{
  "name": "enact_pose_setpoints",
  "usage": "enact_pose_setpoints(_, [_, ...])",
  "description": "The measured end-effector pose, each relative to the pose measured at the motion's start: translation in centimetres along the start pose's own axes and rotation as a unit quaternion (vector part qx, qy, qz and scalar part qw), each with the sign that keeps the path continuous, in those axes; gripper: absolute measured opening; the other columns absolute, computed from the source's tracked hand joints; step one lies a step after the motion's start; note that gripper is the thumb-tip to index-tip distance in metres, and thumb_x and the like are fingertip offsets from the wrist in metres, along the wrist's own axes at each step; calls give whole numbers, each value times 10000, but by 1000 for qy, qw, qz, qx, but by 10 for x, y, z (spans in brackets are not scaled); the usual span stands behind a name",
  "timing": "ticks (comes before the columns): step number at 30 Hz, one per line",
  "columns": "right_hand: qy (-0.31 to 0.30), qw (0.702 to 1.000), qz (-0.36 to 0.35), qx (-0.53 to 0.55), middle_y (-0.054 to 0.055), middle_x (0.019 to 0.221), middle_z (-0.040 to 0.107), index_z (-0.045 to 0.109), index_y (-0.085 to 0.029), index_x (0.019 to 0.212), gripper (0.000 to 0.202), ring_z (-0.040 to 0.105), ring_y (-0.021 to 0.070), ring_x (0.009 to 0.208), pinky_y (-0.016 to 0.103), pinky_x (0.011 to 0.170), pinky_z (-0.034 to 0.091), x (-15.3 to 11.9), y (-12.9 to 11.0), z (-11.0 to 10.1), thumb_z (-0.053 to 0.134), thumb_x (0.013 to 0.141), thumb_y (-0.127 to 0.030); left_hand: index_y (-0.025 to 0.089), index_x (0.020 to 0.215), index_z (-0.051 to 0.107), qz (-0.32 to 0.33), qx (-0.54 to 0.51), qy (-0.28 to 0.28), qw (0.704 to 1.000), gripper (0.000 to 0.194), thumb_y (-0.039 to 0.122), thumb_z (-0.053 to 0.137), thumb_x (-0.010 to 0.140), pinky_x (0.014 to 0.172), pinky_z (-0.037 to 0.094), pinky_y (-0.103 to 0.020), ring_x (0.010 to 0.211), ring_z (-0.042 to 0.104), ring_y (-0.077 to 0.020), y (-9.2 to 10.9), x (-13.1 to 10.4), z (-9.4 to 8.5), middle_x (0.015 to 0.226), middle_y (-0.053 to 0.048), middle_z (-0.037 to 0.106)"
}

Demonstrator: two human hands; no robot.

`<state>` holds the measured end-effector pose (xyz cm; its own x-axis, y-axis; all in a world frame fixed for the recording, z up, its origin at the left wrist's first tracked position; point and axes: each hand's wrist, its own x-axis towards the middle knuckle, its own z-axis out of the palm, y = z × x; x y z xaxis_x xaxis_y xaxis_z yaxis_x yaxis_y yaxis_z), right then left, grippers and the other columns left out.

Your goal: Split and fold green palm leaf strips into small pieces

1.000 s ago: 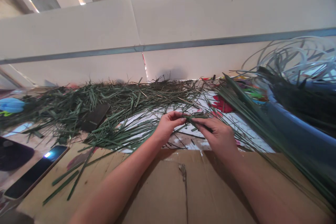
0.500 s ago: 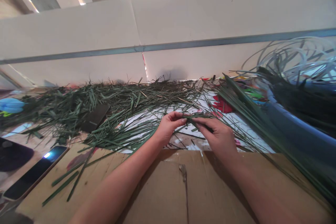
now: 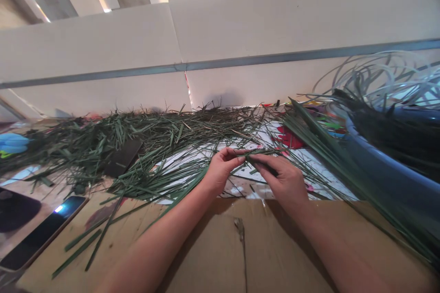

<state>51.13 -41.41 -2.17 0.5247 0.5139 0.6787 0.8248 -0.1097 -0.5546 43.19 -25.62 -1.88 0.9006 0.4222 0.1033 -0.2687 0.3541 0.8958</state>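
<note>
Between my hands runs a green leaf strip (image 3: 260, 151), pinched at the middle of the view. My left hand (image 3: 226, 168) grips it between thumb and forefinger. My right hand (image 3: 280, 175) pinches it close by, nearly touching the left fingertips; my fingers partly hide the strip. Beneath and beyond them a white sheet (image 3: 271, 135) with red and pink patches lies under loose strips. Nearer me is a cardboard sheet (image 3: 213, 247), with a thin dried stem (image 3: 242, 242) lying on it.
A heap of cut green leaves (image 3: 154, 128) stretches along the white wall panel (image 3: 240, 23). At right stands a blue tub (image 3: 385, 165) of dark leaves, with long leaves (image 3: 330, 160) beside it. A phone (image 3: 44, 233) and a dark flat block (image 3: 123, 159) lie left.
Both hands keep their pinch on the leaf strip, with only slight finger movement. The whole view has shifted a little.
</note>
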Motion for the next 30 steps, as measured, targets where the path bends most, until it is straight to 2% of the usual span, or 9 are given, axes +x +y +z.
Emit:
enact_pose_setpoints(14, [13, 1000, 0, -4, 20, 997, 777, 744, -295, 1072, 202, 709, 229, 882, 392, 815, 543, 1, 1, 0, 622, 915, -260, 153, 852, 714, -14, -2, -5, 1000, 275, 246, 862, 640, 960, 465, -357, 949, 675, -181, -1, -3, 1, 1059, -87, 753])
enact_pose_setpoints(17, [8, 999, 31, 21, 19, 994, 777, 753, -288, 1050, 188, 706, 229, 896, 394, 832, 538, 0, 2, 1, 638, 902, -269, 153, 853, 711, -19, -1, -5, 1000, 281, 246, 866, 637, 963, 463, -360, 941, 675, -178, -2, -3, 2, 1047, -85, 755])
enact_pose_setpoints(23, [-5, 983, 143, 113, 23, 994, 769, 762, -277, 1020, 185, 709, 235, 893, 399, 823, 551, -1, 7, 3, 676, 859, -305, 146, 815, 691, -28, -9, -3, 1000, 273, 241, 868, 630, 961, 457, -362, 921, 675, -174, -5, -1, 2, 1012, -81, 758])
enact_pose_setpoints(30, [0, 973, 175, 148, 41, 978, 776, 774, -249, 994, 194, 712, 243, 890, 407, 829, 555, 0, 5, 4, 686, 832, -309, 144, 791, 679, -44, -28, 0, 999, 270, 238, 870, 626, 962, 454, -363, 898, 675, -168, -8, -1, 2, 980, -76, 756])
